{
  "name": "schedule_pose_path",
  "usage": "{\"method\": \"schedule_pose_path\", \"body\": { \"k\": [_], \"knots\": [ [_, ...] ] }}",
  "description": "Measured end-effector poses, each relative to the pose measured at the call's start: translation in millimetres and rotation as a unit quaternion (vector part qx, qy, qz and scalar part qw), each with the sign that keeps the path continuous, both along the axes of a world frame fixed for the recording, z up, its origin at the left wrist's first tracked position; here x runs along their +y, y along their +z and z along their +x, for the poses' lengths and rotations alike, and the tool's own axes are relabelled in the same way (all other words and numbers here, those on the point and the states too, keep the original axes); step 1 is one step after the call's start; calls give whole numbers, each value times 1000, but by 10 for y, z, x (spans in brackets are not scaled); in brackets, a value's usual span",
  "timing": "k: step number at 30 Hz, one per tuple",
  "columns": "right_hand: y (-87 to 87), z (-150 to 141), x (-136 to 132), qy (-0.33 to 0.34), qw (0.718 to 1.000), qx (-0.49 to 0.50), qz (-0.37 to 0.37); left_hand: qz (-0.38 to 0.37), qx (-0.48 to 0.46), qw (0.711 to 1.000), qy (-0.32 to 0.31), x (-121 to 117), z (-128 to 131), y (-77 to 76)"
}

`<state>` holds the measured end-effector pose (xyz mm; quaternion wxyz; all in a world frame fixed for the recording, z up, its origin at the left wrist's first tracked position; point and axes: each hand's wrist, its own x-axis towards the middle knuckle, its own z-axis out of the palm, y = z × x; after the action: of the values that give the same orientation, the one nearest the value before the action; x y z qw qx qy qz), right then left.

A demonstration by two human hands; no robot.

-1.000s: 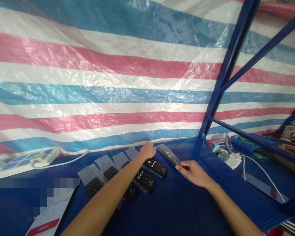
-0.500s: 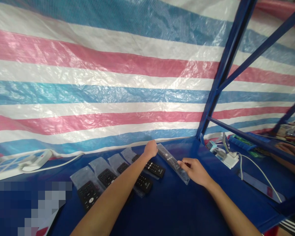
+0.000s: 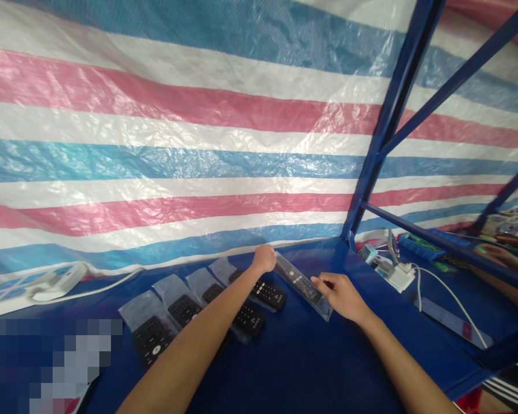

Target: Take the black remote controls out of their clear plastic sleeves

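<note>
A black remote control in a clear plastic sleeve (image 3: 301,282) lies slantwise on the blue tabletop. My left hand (image 3: 265,259) is closed at the sleeve's far end, its fingertips mostly hidden behind the fist. At the sleeve's right side, my right hand (image 3: 342,294) pinches its near part, with thumb and fingers bent. Left of this sleeve lie several more black remotes in clear sleeves in a slanted row, among them the far right remote (image 3: 271,294) and the far left remote (image 3: 150,338). My left forearm covers parts of them.
Striped plastic sheeting (image 3: 176,172) hangs behind the blue table (image 3: 285,368). A blue metal post (image 3: 382,138) rises at right. White plugs and cables (image 3: 401,277) lie beyond a crossbar, near another person's hand (image 3: 501,256). A white power strip (image 3: 64,282) is at left.
Both hands stay at the sleeved remote with almost the same grip. The whole view has shifted slightly; the row of remotes looks unchanged.
</note>
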<state>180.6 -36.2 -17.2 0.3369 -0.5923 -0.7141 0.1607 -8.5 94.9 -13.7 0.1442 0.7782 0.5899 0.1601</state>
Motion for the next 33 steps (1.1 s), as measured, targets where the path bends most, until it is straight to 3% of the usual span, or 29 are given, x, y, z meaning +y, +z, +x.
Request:
{"method": "schedule_pose_path", "body": {
  "k": [4, 10, 16, 20, 27, 30, 33],
  "knots": [
    [20, 6, -7, -11, 1000, 7, 9, 50, -8, 999, -8, -133, -30, 147],
    [73, 25, -34, -36, 998, 30, 34, 129, -32, 991, -14, -326, -64, 636],
    [65, 46, -48, -35, 998, -35, -46, 189, -49, 980, -36, -546, -27, 1077],
    [63, 26, -60, -10, 993, -74, -88, 203, -30, 978, -24, -644, -1, 1253],
    [-2, -98, -53, 0, 992, -104, -77, 239, -41, 970, -10, -761, 3, 1428],
    [-32, -117, -45, 5, 992, -107, -62, 277, -87, 957, -18, -802, -53, 1564],
    [-16, -83, -49, -6, 992, -110, -68, 341, -176, 923, -29, -792, -223, 1795]
  ]
}}
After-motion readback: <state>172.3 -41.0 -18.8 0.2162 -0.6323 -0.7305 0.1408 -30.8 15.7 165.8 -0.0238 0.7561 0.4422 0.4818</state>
